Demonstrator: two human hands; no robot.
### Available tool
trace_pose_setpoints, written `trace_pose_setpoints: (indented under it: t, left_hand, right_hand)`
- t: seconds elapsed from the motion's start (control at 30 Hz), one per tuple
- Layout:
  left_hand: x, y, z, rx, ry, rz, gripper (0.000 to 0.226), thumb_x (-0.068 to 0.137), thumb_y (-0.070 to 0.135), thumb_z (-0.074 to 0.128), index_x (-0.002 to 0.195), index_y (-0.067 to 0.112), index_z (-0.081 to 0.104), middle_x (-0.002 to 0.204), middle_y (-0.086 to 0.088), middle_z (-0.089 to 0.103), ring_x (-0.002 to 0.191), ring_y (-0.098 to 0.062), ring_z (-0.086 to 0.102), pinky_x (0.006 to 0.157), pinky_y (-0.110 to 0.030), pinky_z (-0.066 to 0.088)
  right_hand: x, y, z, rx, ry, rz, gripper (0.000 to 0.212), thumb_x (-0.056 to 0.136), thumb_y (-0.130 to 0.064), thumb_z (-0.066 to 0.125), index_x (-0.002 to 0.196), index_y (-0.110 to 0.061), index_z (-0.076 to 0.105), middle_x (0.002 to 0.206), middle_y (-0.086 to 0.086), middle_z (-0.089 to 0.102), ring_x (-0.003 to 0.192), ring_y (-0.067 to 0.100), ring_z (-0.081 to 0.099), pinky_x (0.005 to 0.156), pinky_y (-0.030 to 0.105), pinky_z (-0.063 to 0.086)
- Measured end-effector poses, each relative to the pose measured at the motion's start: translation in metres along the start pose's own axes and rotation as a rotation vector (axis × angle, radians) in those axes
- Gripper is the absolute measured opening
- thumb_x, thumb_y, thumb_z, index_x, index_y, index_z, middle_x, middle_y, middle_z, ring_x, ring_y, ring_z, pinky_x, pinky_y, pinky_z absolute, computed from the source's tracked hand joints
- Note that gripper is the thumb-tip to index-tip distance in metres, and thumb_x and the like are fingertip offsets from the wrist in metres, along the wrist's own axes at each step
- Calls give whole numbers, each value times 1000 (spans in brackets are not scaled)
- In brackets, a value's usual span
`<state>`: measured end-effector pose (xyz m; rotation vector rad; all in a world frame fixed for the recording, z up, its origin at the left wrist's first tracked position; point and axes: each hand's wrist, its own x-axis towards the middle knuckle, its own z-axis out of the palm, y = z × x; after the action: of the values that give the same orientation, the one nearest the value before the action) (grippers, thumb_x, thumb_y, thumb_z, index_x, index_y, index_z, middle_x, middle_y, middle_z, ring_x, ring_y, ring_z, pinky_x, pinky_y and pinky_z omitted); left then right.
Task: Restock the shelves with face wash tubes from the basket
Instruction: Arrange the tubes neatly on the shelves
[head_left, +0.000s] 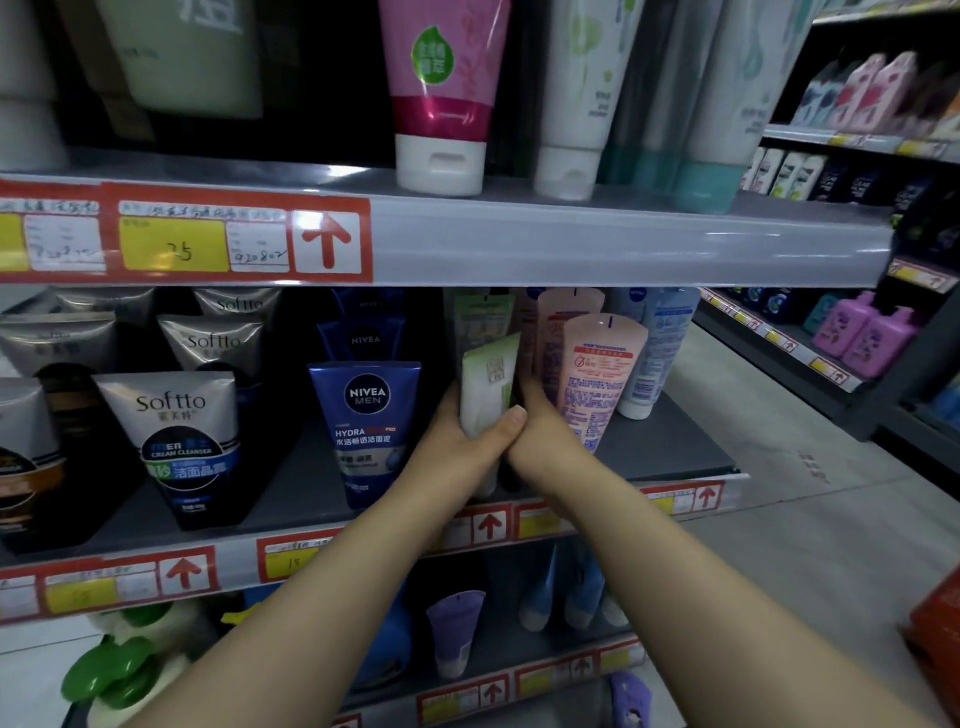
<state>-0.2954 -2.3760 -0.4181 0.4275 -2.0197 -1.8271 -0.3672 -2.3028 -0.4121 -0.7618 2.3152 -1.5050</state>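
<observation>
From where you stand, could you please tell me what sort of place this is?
Probably a shop's personal-care aisle: tiered shelves with red-and-yellow price tags, rows of face wash tubes like the Nivea Men tube, and more stocked shelving to the right.

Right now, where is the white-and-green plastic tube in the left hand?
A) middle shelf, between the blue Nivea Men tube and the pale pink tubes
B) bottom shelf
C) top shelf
A: the left hand holds the white-and-green tube at the grey middle shelf, between the blue Nivea Men tube and a pale pink tube.
</observation>
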Motion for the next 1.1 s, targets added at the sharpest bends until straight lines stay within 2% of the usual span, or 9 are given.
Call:
trace_pose_setpoints:
  t: [0.17,0.27,0.37,0.53,0.67,0.73,0.83,1.0,1.1]
  left_hand:
    - [10,-4,-2,-17,-16,7,59,86,32,65,139,19,42,130,-1,58,119,-13,54,107,-34,41]
    - [12,-7,-2,-35,-17,-8,70,75,43,64,138,23,42,130,1,58,119,-10,54,106,-32,41]
    - [13,-8,-1,-52,-14,-17,60,83,37,65,136,25,41,131,1,56,118,-10,53,105,-30,39]
    - [11,-8,1,-55,3,-27,56,88,28,63,139,23,40,131,0,56,120,-12,53,104,-30,40]
    - [5,-9,7,57,91,-5,76,78,35,69,143,20,33,135,-1,53,122,-13,52,106,-33,41]
    - [-2,-9,9,81,148,-29,84,77,35,71,146,19,25,138,-2,50,122,-16,51,104,-32,42]
    - [-13,-7,12,122,186,-47,72,85,27,66,142,19,24,130,-3,50,108,-13,54,89,-21,42]
    - [-12,-5,10,117,130,-60,54,92,29,56,138,19,31,127,-4,54,109,-13,55,87,-22,41]
    - [-6,-5,7,72,118,-89,51,92,30,55,137,21,35,125,-3,56,110,-15,56,95,-28,44]
  right_hand:
    - [12,12,2,19,-84,49,52,92,-16,46,140,-34,35,142,-2,47,128,19,45,110,40,38]
    - [14,16,0,7,-110,63,59,92,-4,43,144,-32,33,144,0,45,130,18,44,109,34,38]
    - [11,18,1,-96,-106,31,59,88,3,42,140,-25,37,141,2,47,130,19,43,107,30,36]
    - [10,21,4,-160,-42,10,53,83,-5,47,133,-23,43,134,4,52,125,21,47,108,39,39]
    - [13,28,5,-159,-64,21,42,79,-37,47,120,-28,52,119,-2,62,111,17,58,98,40,48]
    - [10,25,3,-188,-89,19,37,83,-38,51,119,-27,53,116,-1,63,105,15,60,95,35,50]
    - [8,22,0,-172,-154,43,33,92,-18,53,125,-18,50,114,1,61,101,10,58,83,16,48]
    - [11,25,5,-183,-109,9,43,81,-32,52,123,-24,53,120,7,58,108,20,58,97,40,49]
    - [15,30,9,-188,-86,-8,42,75,-35,48,115,-25,58,114,7,59,104,21,59,94,41,51]
